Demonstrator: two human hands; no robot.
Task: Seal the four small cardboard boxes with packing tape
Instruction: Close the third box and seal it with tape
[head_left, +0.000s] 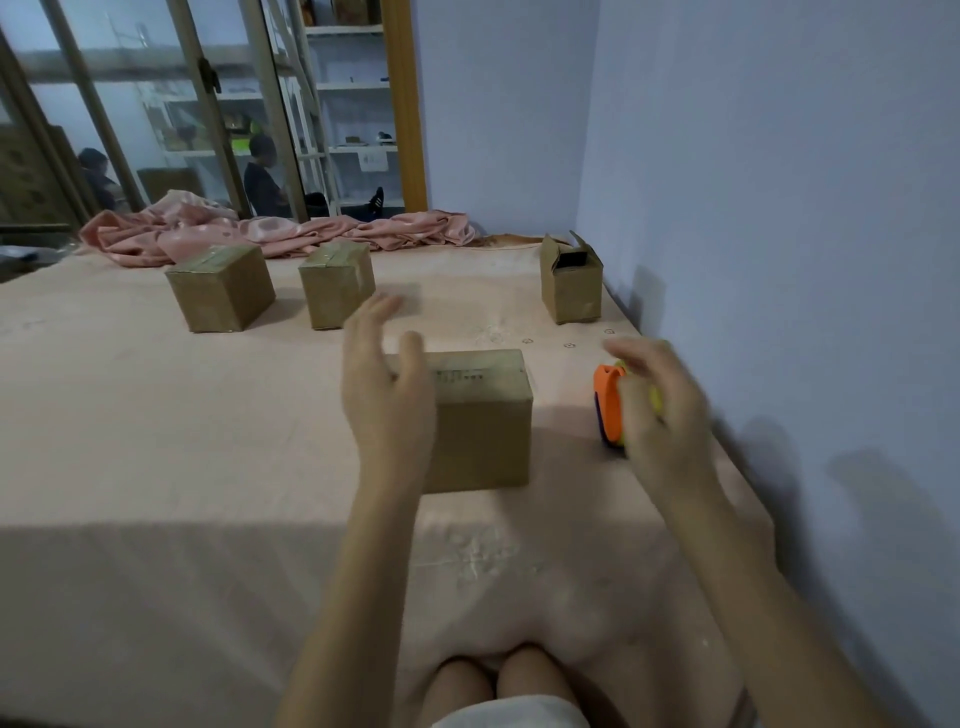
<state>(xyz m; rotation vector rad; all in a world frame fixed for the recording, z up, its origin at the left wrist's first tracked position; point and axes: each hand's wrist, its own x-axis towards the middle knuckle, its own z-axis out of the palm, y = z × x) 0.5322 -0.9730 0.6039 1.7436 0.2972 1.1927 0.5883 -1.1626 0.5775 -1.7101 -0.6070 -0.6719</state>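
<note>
A closed cardboard box (480, 415) sits on the pink bed sheet in front of me. My left hand (387, 387) is at its left side, fingers straight and spread, thumb at the top left corner. My right hand (657, 402) is over an orange and yellow tape dispenser (609, 402) that sits to the right of the box; motion blur hides whether the fingers grip it. Two taped boxes (221, 288) (336, 283) stand farther back on the left. A fourth box (570, 280) with open flaps stands at the far right near the wall.
A crumpled pink blanket (270, 231) lies along the far edge of the bed (156, 441). A blue wall (779, 208) runs close along the right side. Glass doors and shelves are behind, with people seated beyond. My knees (493, 686) touch the near edge.
</note>
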